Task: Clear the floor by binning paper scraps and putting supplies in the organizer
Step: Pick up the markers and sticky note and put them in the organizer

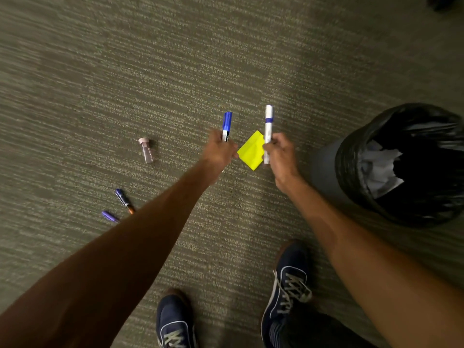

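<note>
My left hand grips a blue-capped marker, my right hand a white marker; yellow sticky notes between them. Crumpled paper is binned; pens and a small clear container remain left of my left hand.

1. both forearms are bare from the lower frame edge to the wrists; no sleeve, watch or band shows on either.
2. the left hand and right hand wear no gloves or rings that can be made out.
3. the left shoe is a dark navy sneaker with a pale outline around the toe and grey laces.
4. the right shoe matches it: navy upper, light piping, grey laces in a loose bow.
5. a dark trouser leg shows at the right ankle.
</note>
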{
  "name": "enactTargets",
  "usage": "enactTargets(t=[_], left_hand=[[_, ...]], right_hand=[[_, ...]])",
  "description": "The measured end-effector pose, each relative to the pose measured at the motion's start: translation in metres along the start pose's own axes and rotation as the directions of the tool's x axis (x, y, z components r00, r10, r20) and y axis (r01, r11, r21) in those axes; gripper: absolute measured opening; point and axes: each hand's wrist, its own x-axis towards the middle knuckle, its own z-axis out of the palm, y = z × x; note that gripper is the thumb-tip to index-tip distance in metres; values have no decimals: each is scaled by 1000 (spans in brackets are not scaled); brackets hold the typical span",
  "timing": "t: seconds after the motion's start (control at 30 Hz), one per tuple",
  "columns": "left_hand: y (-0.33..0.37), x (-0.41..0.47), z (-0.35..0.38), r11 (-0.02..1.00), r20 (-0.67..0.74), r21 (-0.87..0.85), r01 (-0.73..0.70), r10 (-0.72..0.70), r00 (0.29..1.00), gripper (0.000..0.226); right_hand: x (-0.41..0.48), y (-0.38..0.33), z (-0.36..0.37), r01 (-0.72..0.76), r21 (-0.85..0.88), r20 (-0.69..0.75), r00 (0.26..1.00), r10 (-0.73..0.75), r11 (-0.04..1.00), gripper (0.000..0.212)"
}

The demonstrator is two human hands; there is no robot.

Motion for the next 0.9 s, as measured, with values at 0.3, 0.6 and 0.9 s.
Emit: enactTargets(t=[0.3, 0.6, 0.9], left_hand=[[10, -18, 19, 964, 159, -221, 146, -112, 981, 20], [23, -32, -1, 943, 132, -295, 155, -120, 984, 9], [4, -37, -14, 921, 210, -372, 111, -33, 977, 24]], right_hand=[[-44, -3, 17, 57, -55, 79, 995, -53, 997, 34], [-39, -6, -1, 80, -95, 22, 997, -79, 992, 14], [27, 32, -7, 19, -563, -23, 999, -38, 826, 52]])
